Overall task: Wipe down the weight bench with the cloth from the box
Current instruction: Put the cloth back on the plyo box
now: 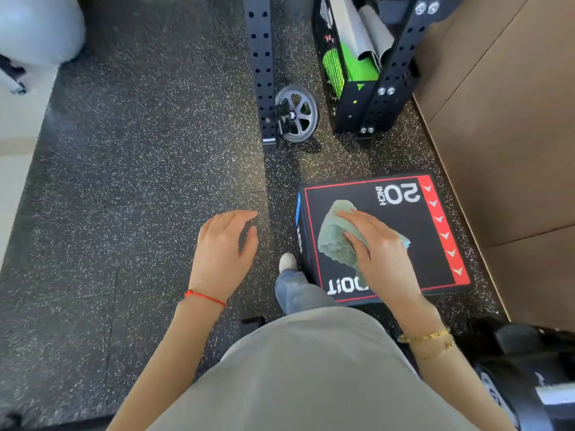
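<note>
A pale green cloth [337,236] lies crumpled on top of a black plyo box [401,219] with a red border and "20 INCH" printed on it, at the right of the floor. My right hand [378,247] is on the cloth, its fingers curled into the fabric and gripping it. My left hand [225,247] hovers over the speckled floor to the left of the box, fingers relaxed and holding nothing. No weight bench is clearly in view.
A black perforated rack upright [263,70] and an ab wheel [297,113] stand ahead. A black rack base with green pads [357,70] is at the upper right. A brown wall panel [504,150] runs along the right. Dark equipment [535,384] sits at the lower right.
</note>
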{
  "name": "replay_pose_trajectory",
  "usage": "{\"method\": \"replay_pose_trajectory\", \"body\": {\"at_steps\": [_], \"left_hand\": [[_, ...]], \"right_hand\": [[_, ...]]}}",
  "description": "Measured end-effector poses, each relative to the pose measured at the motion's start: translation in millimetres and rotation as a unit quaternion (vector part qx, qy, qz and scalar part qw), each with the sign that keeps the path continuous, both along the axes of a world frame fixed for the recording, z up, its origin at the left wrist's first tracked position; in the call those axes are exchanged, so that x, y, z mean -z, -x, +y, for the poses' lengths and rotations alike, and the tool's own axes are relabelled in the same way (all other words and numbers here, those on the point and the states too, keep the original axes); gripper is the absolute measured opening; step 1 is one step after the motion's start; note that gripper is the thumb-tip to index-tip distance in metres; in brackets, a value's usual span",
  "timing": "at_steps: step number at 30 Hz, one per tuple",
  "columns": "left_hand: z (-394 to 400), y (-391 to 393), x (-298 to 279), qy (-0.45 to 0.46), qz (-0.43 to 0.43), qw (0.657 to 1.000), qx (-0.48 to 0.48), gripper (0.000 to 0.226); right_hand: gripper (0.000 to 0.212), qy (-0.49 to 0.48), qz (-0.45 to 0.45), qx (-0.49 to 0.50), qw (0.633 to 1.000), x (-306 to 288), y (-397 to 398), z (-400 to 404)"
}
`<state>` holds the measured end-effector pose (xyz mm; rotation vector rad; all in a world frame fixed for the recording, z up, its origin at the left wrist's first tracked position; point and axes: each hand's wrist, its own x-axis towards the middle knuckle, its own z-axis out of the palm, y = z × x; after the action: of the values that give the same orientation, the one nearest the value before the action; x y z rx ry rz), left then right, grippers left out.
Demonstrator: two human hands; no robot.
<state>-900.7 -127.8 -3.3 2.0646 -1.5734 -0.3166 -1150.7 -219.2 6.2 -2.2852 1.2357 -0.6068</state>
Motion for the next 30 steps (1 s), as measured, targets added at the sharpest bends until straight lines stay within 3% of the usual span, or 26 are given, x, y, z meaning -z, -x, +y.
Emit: {"method": "replay_pose_trajectory", "body": {"at_steps": [10,16,23,30], "left_hand": [[-185,-49,-1,0.005,-0.02,0.995,0.1,0.031],[-272,-58,7,-0.002,-0.007,0.98,0.2,0.03],[-368,-47,20,0.014,-0.012,0.921,0.389,0.027],[-451,-30,53,0.027,-0.01,0.827,0.561,0.026]], "right_hand": [[0.035,-0.028,0.002,0.071,0.997,-1,-33,-129],[0.038,-0.044,0.011,0.172,0.984,-1,-39,-165],[0.036,-0.075,0.025,0.352,0.933,17,-51,-181],[0.042,-0.105,0.011,0.495,0.862,57,-71,-191]]}}
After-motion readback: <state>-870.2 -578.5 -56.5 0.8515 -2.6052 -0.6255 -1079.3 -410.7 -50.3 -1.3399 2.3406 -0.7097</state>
